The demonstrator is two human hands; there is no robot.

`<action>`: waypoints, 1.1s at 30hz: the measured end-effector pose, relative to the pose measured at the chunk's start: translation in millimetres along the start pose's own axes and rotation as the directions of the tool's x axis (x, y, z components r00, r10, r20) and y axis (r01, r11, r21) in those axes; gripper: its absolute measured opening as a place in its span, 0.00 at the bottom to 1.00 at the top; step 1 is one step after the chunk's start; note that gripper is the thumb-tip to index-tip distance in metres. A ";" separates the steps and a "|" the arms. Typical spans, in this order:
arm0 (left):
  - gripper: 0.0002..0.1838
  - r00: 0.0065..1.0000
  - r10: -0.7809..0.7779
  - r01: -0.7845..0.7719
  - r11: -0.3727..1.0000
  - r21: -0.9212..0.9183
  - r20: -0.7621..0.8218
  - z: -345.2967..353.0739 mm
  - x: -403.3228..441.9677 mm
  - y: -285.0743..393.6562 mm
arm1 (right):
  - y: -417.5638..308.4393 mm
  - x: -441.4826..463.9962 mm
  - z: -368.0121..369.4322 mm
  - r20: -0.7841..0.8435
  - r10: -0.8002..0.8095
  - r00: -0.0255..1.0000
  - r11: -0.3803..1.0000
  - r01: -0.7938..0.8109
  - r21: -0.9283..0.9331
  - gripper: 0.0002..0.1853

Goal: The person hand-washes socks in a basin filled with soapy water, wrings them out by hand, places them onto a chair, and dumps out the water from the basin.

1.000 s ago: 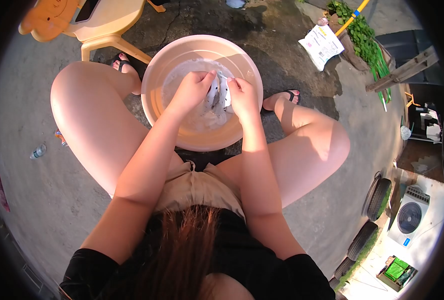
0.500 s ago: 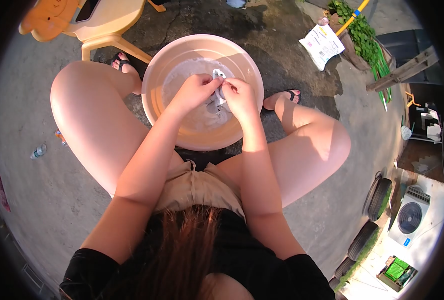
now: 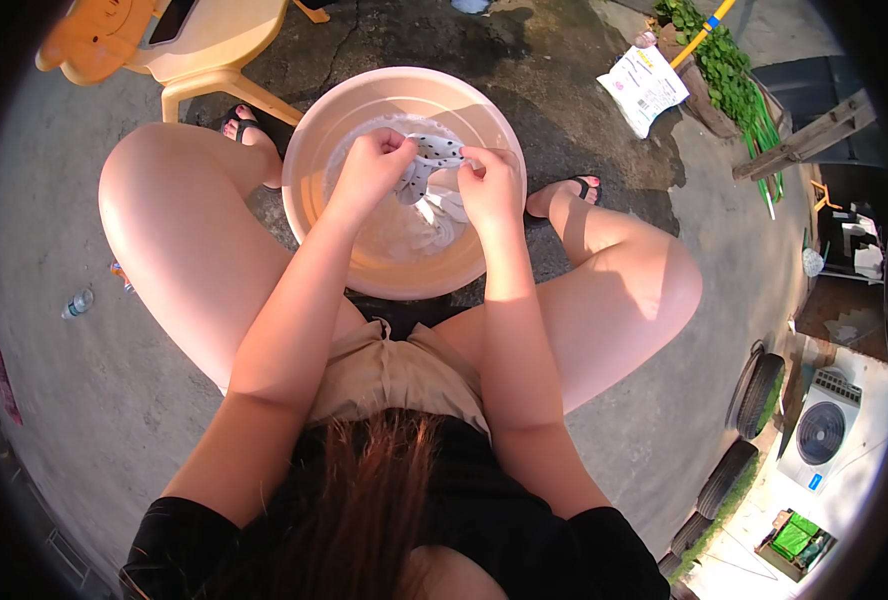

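A white cloth with dark spots (image 3: 437, 150) is stretched between my two hands over a round, light-orange basin (image 3: 304, 170). My left hand (image 3: 379, 165) pinches the cloth's left edge between thumb and fingers. On the other side, my right hand (image 3: 490, 180) grips its right edge. The cloth's lower part hangs toward cloudy, sudsy water (image 3: 389, 240) in the basin. More pale fabric (image 3: 444, 205) lies in the water below the hands.
A yellow chair (image 3: 219, 50) holding a phone (image 3: 172, 20) stands at upper left. A white printed packet (image 3: 643, 92) lies at upper right, near green plants (image 3: 719, 75). A plastic bottle (image 3: 79, 303) is on the ground at left.
My hands came together, then moved apart. The spotted cloth, bunched between them half a second ago, is now spread wide.
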State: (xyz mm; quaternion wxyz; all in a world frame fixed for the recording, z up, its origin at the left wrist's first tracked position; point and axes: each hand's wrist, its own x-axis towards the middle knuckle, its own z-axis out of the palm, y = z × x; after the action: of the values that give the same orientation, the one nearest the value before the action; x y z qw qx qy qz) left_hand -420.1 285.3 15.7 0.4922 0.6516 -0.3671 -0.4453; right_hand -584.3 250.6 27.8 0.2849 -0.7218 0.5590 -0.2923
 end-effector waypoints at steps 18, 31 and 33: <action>0.11 0.992 0.082 -0.075 0.995 0.067 -0.096 -0.5 -4.8 13.4 | -33.5 -1.0 -10.8 -0.134 -0.113 0.985 0.980 0.133 0.148 0.13; 0.12 1.000 -0.010 0.010 0.989 0.145 -0.002 0.7 -2.9 -2.7 | -148.9 -57.6 -127.8 -0.477 -0.603 0.639 0.415 0.762 0.497 0.12; 0.12 1.000 -0.026 0.026 0.992 0.125 0.002 1.1 -3.1 0.6 | -179.7 -97.0 -154.7 -0.669 -0.518 0.533 0.165 0.830 0.533 0.10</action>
State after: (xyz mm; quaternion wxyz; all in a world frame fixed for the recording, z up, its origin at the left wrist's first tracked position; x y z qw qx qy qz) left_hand -422.1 287.6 16.9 0.4438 0.6851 -0.3868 -0.4290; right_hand -603.6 370.1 253.6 0.3180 -0.6095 0.0028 -0.7262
